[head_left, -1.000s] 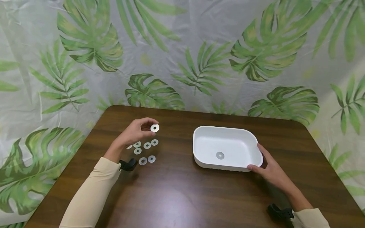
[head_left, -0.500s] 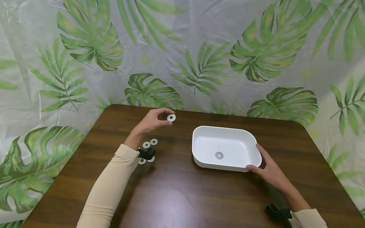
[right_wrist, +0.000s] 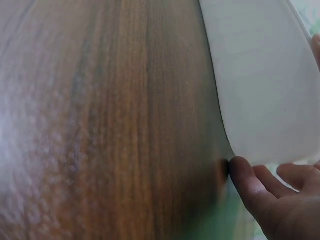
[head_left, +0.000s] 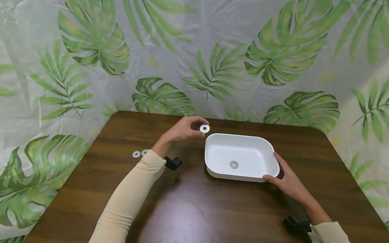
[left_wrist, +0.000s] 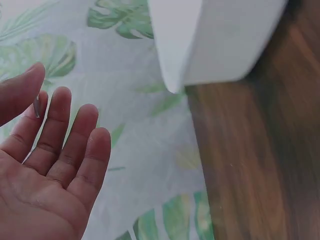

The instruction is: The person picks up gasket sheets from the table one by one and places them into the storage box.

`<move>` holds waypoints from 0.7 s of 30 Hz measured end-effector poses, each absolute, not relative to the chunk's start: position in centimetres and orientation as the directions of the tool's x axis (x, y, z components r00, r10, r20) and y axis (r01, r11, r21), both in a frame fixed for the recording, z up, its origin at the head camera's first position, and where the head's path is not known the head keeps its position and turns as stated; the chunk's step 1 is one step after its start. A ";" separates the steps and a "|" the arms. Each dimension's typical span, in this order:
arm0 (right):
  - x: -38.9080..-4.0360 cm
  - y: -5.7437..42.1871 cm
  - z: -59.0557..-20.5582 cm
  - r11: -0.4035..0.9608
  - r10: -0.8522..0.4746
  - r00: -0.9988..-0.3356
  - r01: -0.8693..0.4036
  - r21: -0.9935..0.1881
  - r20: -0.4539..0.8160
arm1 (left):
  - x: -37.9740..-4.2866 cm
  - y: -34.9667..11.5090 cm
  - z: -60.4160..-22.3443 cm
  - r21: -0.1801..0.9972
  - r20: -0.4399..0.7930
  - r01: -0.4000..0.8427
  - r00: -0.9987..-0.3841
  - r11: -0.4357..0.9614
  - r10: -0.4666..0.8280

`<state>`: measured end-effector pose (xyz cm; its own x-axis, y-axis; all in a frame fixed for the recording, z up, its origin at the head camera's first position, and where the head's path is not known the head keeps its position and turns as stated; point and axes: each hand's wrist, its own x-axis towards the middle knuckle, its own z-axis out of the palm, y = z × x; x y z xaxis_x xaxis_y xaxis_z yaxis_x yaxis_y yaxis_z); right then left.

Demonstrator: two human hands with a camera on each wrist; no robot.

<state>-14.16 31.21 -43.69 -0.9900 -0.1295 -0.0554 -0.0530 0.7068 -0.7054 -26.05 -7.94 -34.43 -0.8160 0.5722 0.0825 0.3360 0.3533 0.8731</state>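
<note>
Between thumb and index finger, my left hand (head_left: 186, 130) pinches a flat metal washer (head_left: 204, 128), just off the far-left corner of a white oblong tub (head_left: 241, 137). In the left wrist view only the thin edge of the washer (left_wrist: 36, 107) shows, while the other fingers of that hand (left_wrist: 55, 170) spread loosely. My right hand (head_left: 288, 180) grips the tub's right end, thumb at the near corner and fingers around the side. The right wrist view shows its thumb (right_wrist: 247, 180) against the tub wall (right_wrist: 265, 85). One washer (head_left: 233, 165) lies flat inside the tub.
Two loose washers (head_left: 136, 154) (head_left: 145, 153) show at the left on the brown wooden table (head_left: 188, 209); the left forearm covers the spot of the others. A leaf-patterned cloth (head_left: 170, 50) hangs behind the table's far edge. Each wrist wears a black strap (head_left: 174, 163).
My left hand has carried the pinched washer rightward from above the loose washers to the tub's far-left corner. The forearm now covers most loose washers. My right hand and the tub have stayed put.
</note>
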 end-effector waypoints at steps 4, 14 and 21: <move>-14.1 31.3 -43.8 0.704 -0.127 -0.990 -0.052 -0.708 -0.054 | -26.0 -6.6 -34.1 0.891 0.082 0.321 -0.810 0.322 0.580; -14.1 31.4 -43.7 0.706 -0.126 -0.991 -0.051 -0.707 -0.054 | -24.5 -2.2 -34.6 0.941 0.105 0.270 -0.807 0.205 0.581; -14.2 31.4 -43.8 0.711 -0.137 -0.990 -0.076 -0.700 -0.032 | -23.1 0.8 -36.1 0.938 0.095 0.269 -0.804 0.217 0.588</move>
<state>-14.16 31.37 -43.77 -0.9900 -0.1371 -0.0322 -0.0757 0.7105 -0.6996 -23.14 0.78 -36.09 -0.8036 0.5875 0.0948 0.2694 0.2172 0.9382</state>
